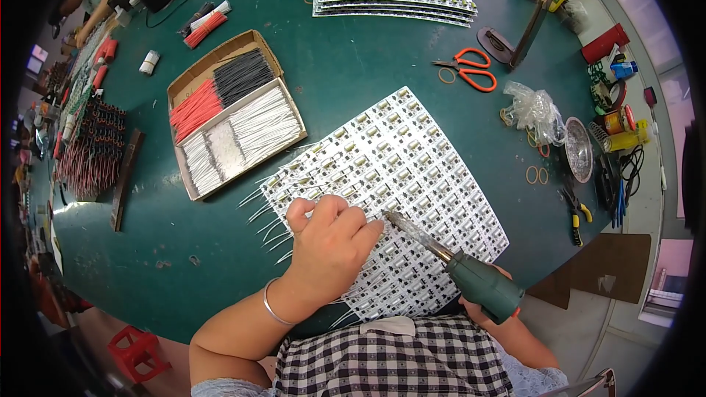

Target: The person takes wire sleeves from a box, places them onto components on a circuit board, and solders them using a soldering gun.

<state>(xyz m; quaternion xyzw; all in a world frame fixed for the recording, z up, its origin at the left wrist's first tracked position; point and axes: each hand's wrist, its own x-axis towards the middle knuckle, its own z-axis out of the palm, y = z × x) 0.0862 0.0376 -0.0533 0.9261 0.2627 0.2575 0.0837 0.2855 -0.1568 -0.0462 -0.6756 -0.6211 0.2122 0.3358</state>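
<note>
A large white panel of small circuit boards lies slanted on the green table in front of me. White wires stick out past its left edge. My left hand is over the panel's left part, thumb and fingers pinched together; what is between the fingertips is too small to tell. My right hand, partly hidden, is wrapped round the green handle of a soldering iron. The iron's metal tip points up and left, close to my left fingertips at the panel.
A cardboard box of red, black and white wires sits to the left. Further panels are stacked at the back. Red-handled scissors, a plastic bag, a metal bowl and pliers lie to the right.
</note>
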